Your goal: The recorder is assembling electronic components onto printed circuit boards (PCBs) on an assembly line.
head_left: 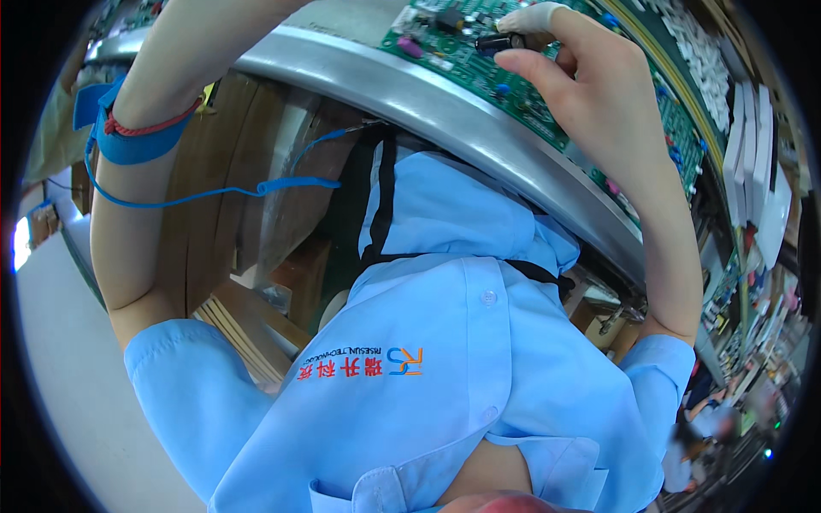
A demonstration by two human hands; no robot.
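My right hand pinches a small black cylindrical capacitor between thumb and index finger. A whitish cover is on that index fingertip. Beneath the hand lies a green circuit board populated with small parts, among them a purple one and a dark block. More green board shows on the other side of my right wrist. My left forearm reaches up past the top edge, so the left hand is out of sight. Round the left wrist sits a blue strap with a coiled blue cord.
A rounded metal bench edge runs between my body and the boards. White flat pieces stand at the right, near a heap of small white parts. Brown boxes or panels fill the space under the bench. People work far right.
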